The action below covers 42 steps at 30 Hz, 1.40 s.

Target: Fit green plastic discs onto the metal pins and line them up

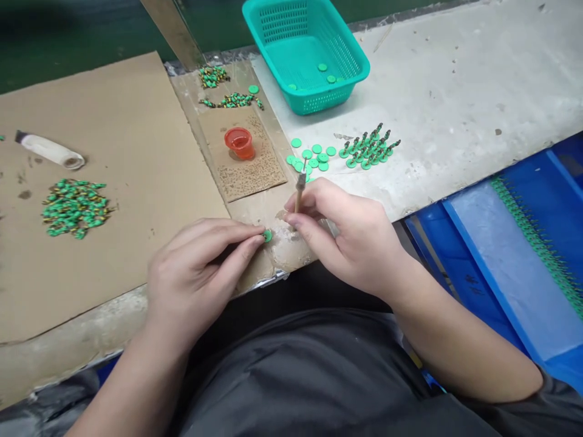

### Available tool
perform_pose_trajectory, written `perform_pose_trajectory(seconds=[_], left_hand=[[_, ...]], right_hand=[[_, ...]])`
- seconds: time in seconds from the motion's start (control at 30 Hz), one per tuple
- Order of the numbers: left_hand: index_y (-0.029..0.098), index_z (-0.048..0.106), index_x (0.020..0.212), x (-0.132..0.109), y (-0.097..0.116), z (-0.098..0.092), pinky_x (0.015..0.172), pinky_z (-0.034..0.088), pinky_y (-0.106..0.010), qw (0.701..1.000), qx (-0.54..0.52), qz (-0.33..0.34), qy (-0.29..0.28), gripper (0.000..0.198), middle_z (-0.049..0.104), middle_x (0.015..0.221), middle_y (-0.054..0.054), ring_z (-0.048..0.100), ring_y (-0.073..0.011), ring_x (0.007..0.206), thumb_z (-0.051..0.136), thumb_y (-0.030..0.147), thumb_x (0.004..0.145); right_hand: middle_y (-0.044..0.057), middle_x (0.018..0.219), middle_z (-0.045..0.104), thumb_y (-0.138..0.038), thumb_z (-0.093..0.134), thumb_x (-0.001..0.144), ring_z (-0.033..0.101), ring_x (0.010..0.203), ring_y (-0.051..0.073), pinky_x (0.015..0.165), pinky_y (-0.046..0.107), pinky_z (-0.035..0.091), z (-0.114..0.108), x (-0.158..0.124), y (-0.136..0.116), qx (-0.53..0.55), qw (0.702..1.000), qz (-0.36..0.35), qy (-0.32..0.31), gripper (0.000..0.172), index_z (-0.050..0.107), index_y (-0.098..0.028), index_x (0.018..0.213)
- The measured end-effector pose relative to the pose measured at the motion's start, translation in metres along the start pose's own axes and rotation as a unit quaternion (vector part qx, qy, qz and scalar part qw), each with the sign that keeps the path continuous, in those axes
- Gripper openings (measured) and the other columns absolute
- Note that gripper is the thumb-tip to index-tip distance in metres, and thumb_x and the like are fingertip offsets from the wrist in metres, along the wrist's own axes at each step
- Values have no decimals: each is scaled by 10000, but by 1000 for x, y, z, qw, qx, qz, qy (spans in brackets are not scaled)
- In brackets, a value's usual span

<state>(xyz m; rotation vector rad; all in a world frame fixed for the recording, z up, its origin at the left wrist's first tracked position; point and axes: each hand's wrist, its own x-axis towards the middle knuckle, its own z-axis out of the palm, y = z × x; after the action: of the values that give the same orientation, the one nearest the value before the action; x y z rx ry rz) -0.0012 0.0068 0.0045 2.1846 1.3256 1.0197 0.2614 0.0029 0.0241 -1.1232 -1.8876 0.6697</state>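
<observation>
Green disc pinched in left fingers, thin-tipped tool pinched in right fingers, tip off the disc; looks like positioning, next move likely needs steady aim.

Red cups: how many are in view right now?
1: a red cup, upright on the small speckled cardboard, nearer than the teal basket and left of it. No other shows.

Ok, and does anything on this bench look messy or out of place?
Yes, mildly: the cardboard piece under the red cup is speckled with dark marks, so it looks soiled. One green disc lies beyond the cup, away from the main cluster.
</observation>
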Motion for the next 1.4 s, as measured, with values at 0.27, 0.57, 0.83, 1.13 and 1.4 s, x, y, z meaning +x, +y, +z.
perform_pose_trajectory(seconds=[0.27,0.57,0.83,1.13,1.4], left_hand=[[326,952,1123,-4,3,3,1023,681,-339,1000,17,-14,6,123,954,1127,5,878,-180,1026,849,391,1138],[291,941,1115,-4,0,4,938,616,-255,1000,5,11,9,132,946,1091,24,852,-125,966,827,337,1163],[295,930,1129,-4,1,5,954,627,-261,1000,15,15,10,124,940,1102,39,856,-126,984,815,318,1169],[290,908,1129,-6,-1,4,958,623,-253,999,20,28,7,99,938,1106,52,855,-111,990,818,292,1169],[274,889,1150,-6,-1,4,1004,633,-246,999,21,44,1,94,943,1147,43,867,-107,1036,802,255,1177]], right_hand=[[23,1172,875,-301,676,1204,866,1025,215,959,339,709,-14,7,-5,-4,999,5,-41,52,721,-291,1179],[-70,1116,869,-245,738,1206,871,1093,147,1047,267,689,6,11,-9,24,999,-39,-20,36,753,-278,1202],[-65,1128,832,-299,653,1275,858,1098,121,1036,212,657,11,11,-4,-24,998,-47,-36,83,704,-249,1317],[-50,1204,850,-312,626,1287,868,1149,132,1052,218,677,15,12,-7,-36,997,-58,-29,87,699,-276,1317],[-18,1265,872,-204,626,1243,882,1151,180,1031,249,666,19,18,-20,-57,997,-31,-51,173,754,-306,1300]])
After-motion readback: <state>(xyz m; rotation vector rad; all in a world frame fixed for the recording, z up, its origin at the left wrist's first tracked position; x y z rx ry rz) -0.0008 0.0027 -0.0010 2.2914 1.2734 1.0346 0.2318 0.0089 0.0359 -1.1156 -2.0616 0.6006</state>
